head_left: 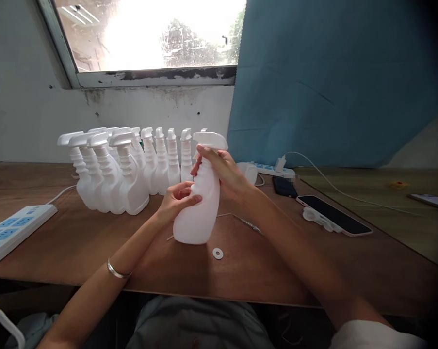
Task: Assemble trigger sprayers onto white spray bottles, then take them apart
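A white spray bottle (200,213) is held slightly tilted over the near part of the wooden table. My left hand (177,201) grips its body from the left, thumb across the front. Around the neck, just under the trigger head (211,140), my right hand (224,167) is closed; some of its fingers are hidden behind the bottle. On the table below lies a small white ring-shaped washer (218,253). A thin metal tool (248,224), tweezers-like, rests partly behind my right forearm.
Several white spray bottles (133,189) stand in rows at the back left. A power strip (20,230) lies at the left edge, another (269,169) at the back right. Phones (333,214) and a clear plastic piece (318,219) sit to the right. A blue cloth (313,87) hangs behind.
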